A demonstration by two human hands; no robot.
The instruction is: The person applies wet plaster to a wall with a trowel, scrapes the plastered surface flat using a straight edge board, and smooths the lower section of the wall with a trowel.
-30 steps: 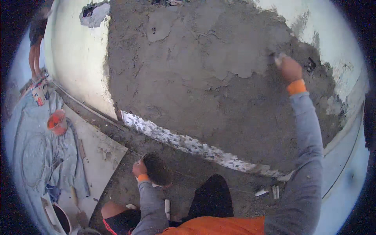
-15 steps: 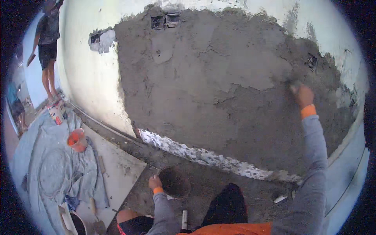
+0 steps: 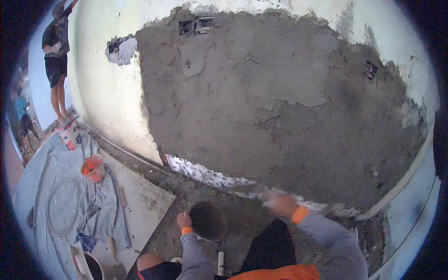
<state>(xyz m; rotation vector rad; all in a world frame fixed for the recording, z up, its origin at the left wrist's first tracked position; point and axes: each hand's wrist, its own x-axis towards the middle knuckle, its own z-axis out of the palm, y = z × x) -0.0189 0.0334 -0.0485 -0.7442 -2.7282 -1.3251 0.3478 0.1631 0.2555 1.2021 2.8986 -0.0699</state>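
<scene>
The right hand is blurred, yet it looks closed round the grip of a trowel, whose smeared blade shows at the bottom edge of the wall, over a white speckled strip. The left hand pinches the left rim of a dark round bucket (its inside is too dim to read), just beside the right corner of a pale sheet. Nearer the body is a short white pipe. Beyond the hands, grey mortar covers much of the wall, with two box-shaped openings near the mortar's top edge and a hole toward its right edge. To the left, a crumpled blue-grey tarp carries a red bucket near its right edge and a white-and-red pail at its far edge. Farther off, a co-worker in dark clothes stands beside the wall; another person in blue is at the far left.
</scene>
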